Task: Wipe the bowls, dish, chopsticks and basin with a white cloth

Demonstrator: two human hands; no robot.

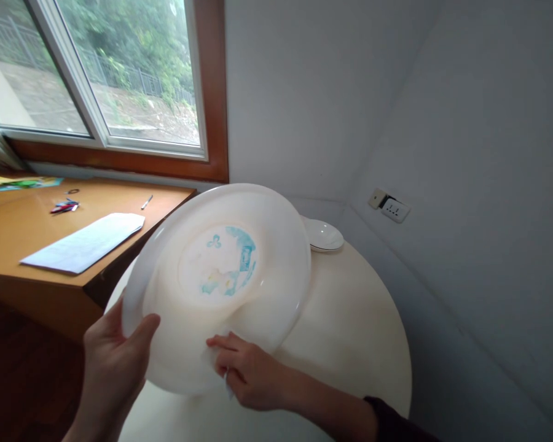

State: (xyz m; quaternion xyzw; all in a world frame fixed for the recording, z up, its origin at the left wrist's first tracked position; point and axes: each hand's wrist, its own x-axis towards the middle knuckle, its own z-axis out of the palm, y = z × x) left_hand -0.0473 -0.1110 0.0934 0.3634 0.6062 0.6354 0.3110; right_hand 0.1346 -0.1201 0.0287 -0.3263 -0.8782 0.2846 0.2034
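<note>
A large white plate (267,245) with a blue picture in its middle is tilted up above a round white table (350,331). My left hand (113,362) grips the plate's left rim, thumb on the front. My right hand (249,371) presses a small white cloth or tissue (212,359) against the plate's lower face, fingers closed on it.
A small white dish (323,236) sits at the table's far edge. To the left stands a wooden desk (37,239) with a white sheet of paper (85,241), a pen (146,202) and small coloured items. A window is behind it. A wall socket (395,210) is on the right wall.
</note>
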